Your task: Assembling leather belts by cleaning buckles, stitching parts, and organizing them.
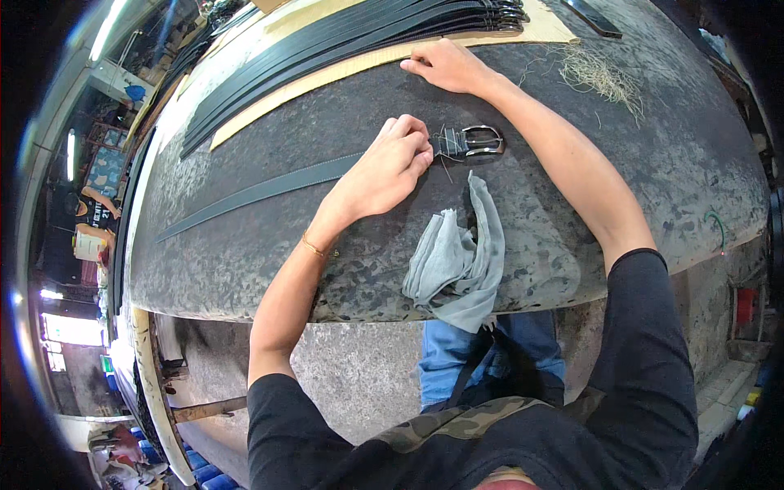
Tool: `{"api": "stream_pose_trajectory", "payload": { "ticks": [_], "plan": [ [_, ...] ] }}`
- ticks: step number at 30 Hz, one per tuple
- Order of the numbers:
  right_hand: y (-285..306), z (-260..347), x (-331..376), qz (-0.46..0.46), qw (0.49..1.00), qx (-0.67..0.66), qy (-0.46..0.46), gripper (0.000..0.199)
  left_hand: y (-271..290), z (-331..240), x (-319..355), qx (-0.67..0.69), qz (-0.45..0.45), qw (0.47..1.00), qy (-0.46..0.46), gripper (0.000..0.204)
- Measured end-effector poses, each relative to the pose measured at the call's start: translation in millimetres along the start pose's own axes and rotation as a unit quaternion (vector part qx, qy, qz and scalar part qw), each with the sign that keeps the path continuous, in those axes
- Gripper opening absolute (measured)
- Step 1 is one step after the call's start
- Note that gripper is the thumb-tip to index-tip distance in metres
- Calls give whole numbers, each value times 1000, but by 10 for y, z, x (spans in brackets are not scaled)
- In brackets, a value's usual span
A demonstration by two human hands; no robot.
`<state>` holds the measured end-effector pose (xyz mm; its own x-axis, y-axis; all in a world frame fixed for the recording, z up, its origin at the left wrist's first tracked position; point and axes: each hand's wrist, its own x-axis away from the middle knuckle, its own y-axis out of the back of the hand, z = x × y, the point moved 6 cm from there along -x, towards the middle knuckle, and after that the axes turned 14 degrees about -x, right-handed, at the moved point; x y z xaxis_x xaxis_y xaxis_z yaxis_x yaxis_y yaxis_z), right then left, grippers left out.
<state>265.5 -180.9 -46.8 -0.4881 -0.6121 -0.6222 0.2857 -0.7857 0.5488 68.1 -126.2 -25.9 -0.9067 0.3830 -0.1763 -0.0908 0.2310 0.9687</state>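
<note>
The person's left hand (392, 163) is curled nearly shut, fingertips pinching the belt (269, 188) just by its metal buckle (482, 140). The belt lies flat across the mottled worktable (572, 245), strap running off to the left. Best approach, prob.: keep that pinch tight & close to the buckle so the end can't twist. The right hand (445, 65) rests flattish, holding nothing, on the cardboard sheet (343, 69) under a stack of belts (343, 37) (well apart from the buckle). A grey cloth (457, 261) sits nr the table edge.
</note>
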Motion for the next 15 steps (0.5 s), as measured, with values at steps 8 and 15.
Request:
{"api": "stream_pose_trajectory", "payload": {
  "ticks": [8,15],
  "plan": [
    [0,-5,-39,25,999,1,-41,39,22,-17,-21,22,-24,999,-11,13],
    [-23,-22,-26,7,1000,0,0,39,247,-72,21,-44,-237,969,51,9]
  ]
}}
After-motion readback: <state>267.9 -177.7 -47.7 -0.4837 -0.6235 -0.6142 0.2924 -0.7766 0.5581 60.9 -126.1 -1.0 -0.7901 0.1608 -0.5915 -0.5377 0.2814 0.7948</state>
